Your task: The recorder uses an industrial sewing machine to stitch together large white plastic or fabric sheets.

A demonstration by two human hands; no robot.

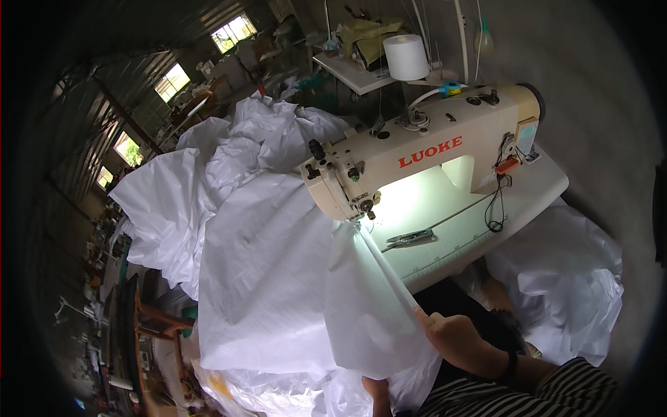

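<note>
A large white fabric [267, 243] with a slight sheen runs under the needle end of a cream sewing machine [431, 149] and drapes toward me. My right hand [451, 337] is closed on its right edge, the index finger stretched along that edge. At the lower border of the view, my left hand [376, 390] holds the near part of the fabric from below; most of its fingers are hidden in the folds. Thread snips [411, 238] lie on the lit machine bed [451, 233], right of the needle. The needle tip itself is too small to make out.
Bunched white fabric [257, 132] is heaped behind and left of the machine. More shiny white material [563, 285] hangs at the right. A white thread cone [406, 58] stands behind the machine. A wooden chair [163, 323] is at the lower left. A dark cord [495, 212] dangles by the machine's right end.
</note>
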